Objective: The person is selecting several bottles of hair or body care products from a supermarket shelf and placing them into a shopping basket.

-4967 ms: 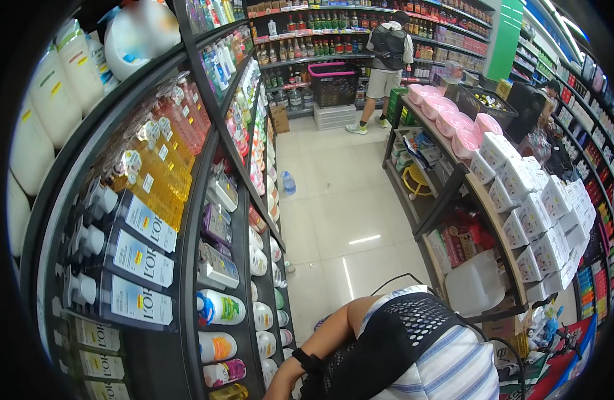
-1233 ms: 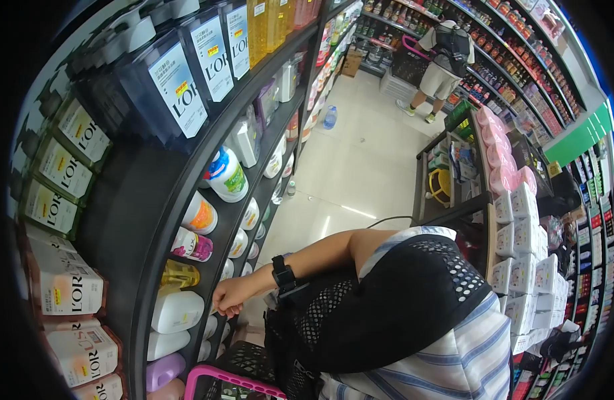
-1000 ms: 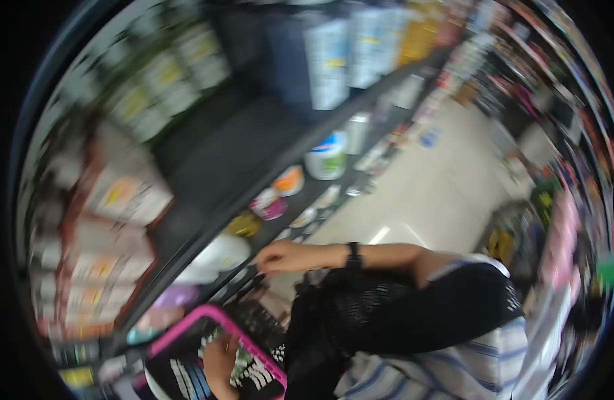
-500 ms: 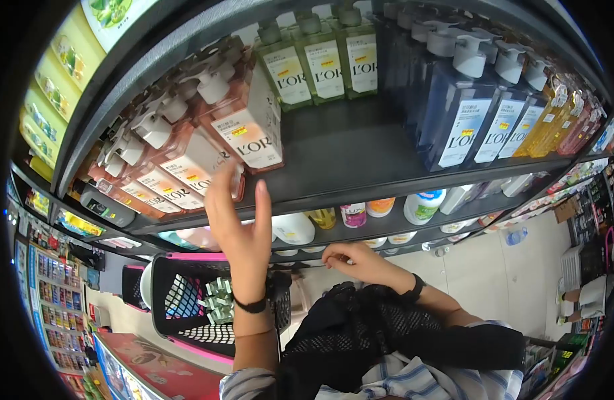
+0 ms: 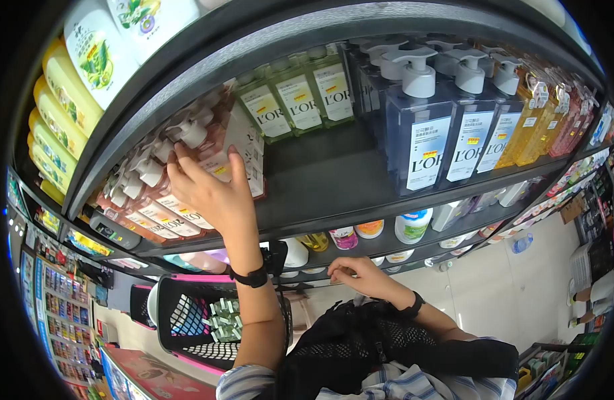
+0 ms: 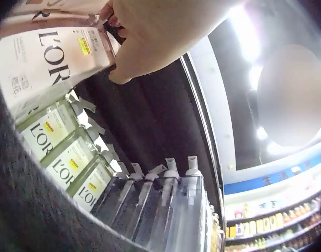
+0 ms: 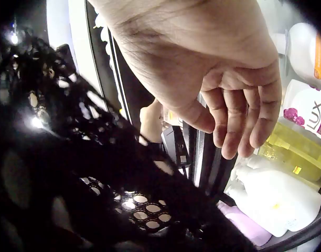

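My left hand [image 5: 217, 197] reaches over the front of the shelf among pink pump bottles [image 5: 170, 217], fingers spread and a little bent near the white pumps, thumb apart. In the left wrist view, the left hand [image 6: 163, 37] is against the top end of a pink bottle [image 6: 58, 58]; contact at its fingertips is partly hidden. Lower down, my right hand [image 5: 367, 275] hangs in front of the lower shelf. The right wrist view shows the right hand [image 7: 202, 63] with loosely curled fingers and nothing in them.
Green bottles [image 5: 297, 100] and blue bottles [image 5: 420, 133] stand on the same shelf [image 5: 320, 167]. Below are white and coloured bottles [image 5: 413, 227]. A black basket with pink trim [image 5: 180, 277] at lower left holds green bottles [image 5: 225, 320]. Tiled floor [image 5: 480, 287] lies at right.
The view has swung from the aisle to the shelf and basket. Over the last half second, my left hand has moved up and left onto the pink bottles; my right hand has barely moved.
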Demonstrator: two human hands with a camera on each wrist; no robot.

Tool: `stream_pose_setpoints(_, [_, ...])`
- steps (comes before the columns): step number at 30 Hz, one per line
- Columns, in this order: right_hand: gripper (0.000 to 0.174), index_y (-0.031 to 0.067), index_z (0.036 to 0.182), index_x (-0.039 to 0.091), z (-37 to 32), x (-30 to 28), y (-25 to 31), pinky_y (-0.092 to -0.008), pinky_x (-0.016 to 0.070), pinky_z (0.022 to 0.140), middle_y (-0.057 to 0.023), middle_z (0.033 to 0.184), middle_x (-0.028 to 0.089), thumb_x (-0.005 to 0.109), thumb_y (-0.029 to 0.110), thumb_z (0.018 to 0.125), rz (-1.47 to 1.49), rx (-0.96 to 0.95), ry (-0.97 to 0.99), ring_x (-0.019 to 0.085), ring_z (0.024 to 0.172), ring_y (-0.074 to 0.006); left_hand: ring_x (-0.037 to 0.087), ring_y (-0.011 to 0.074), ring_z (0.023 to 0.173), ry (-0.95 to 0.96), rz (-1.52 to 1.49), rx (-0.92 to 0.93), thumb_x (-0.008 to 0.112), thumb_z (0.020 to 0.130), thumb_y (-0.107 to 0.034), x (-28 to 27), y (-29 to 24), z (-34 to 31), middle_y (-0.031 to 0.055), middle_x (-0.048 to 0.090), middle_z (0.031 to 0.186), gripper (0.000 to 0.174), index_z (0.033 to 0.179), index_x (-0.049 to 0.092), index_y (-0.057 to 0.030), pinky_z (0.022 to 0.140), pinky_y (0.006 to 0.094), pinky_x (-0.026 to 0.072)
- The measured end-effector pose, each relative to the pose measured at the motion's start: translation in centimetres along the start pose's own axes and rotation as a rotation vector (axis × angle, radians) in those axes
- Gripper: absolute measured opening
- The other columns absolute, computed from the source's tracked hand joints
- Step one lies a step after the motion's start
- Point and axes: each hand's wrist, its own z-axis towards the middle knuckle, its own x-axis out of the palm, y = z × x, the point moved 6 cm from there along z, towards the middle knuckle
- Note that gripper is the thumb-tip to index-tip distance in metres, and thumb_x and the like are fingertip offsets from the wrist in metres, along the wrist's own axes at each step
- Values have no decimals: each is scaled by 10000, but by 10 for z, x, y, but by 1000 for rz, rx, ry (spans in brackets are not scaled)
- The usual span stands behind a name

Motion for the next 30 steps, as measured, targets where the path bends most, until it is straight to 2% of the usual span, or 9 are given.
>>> stream_pose_setpoints(3, [128, 12, 993, 612, -3, -5, -5, -273, 504, 682, -82, 815, 686, 569, 102, 913, -40, -3, -13, 660, 753, -155, 439, 414, 1148, -45, -124, 107, 720, 793, -228, -2, -24, -4, 264, 464, 1263, 658, 1324, 434, 35, 992, 476, 330])
stream_pose_setpoints(4, [128, 12, 993, 612, -7, -10, -6, -273, 504, 682, -82, 815, 686, 569, 102, 913, -50, -2, -26, 660, 753, -155, 442, 394, 1179, 283, -564, 0, 716, 795, -204, 6, -51, 10, 258, 479, 1269, 621, 1294, 451, 54, 1004, 448, 330])
stream_pose_setpoints(5, [128, 16, 995, 612, -9, -11, -7, -274, 504, 681, -80, 818, 688, 569, 104, 913, -36, -8, -27, 661, 752, -157, 481, 373, 1163, 322, -641, 77, 711, 797, -206, 24, -56, 11, 257, 480, 1297, 620, 1284, 448, 75, 979, 427, 374])
stream_pose_setpoints(7, [127, 20, 996, 612, -12, -12, -7, -274, 503, 680, -77, 822, 690, 569, 106, 913, -24, -16, -35, 661, 750, -158, 520, 389, 1139, 664, -1014, -172, 707, 791, -284, 58, -75, 24, 282, 483, 1302, 688, 1295, 427, 90, 949, 430, 415])
stream_pose_setpoints(10, [123, 26, 997, 614, -17, -14, -5, -270, 501, 681, -76, 826, 692, 569, 102, 912, -10, -17, -31, 666, 768, -152, 622, 263, 899, 798, -616, 7, 688, 807, -383, 106, -99, 41, 235, 585, 1203, 765, 1374, 401, 43, 820, 339, 487])
stream_pose_setpoints(13, [119, 30, 997, 613, -20, -22, -8, -268, 497, 677, -82, 820, 687, 559, 102, 919, -30, -2, -53, 653, 756, -139, 647, 271, 902, 551, -635, 191, 682, 777, -483, 151, -114, 45, 245, 591, 1205, 852, 1404, 384, 11, 814, 349, 495])
stream_pose_setpoints(16, [131, 28, 979, 604, -30, -21, -10, -280, 490, 672, -63, 783, 666, 572, 136, 912, -62, -45, -70, 633, 729, -131, 454, 426, 1251, 795, -607, 134, 692, 775, -479, 203, -99, 33, 315, 460, 1335, 864, 1366, 373, 65, 1009, 435, 403])
stream_pose_setpoints(17, [126, 29, 973, 598, -28, -17, -9, -279, 487, 669, -50, 777, 664, 564, 137, 917, -106, -95, -78, 638, 735, -124, 555, 407, 1128, 612, -648, 203, 747, 762, -404, 218, -106, 30, 299, 551, 1241, 728, 1254, 502, 75, 935, 439, 450])
stream_pose_setpoints(30, [126, 18, 834, 626, -44, -10, -10, -304, 474, 608, -59, 705, 652, 550, 117, 854, -55, -179, -107, 629, 647, -163, 619, 369, 979, 753, -639, 167, 804, 723, -319, 207, -66, 32, 264, 630, 1101, 611, 1127, 585, 84, 854, 418, 478])
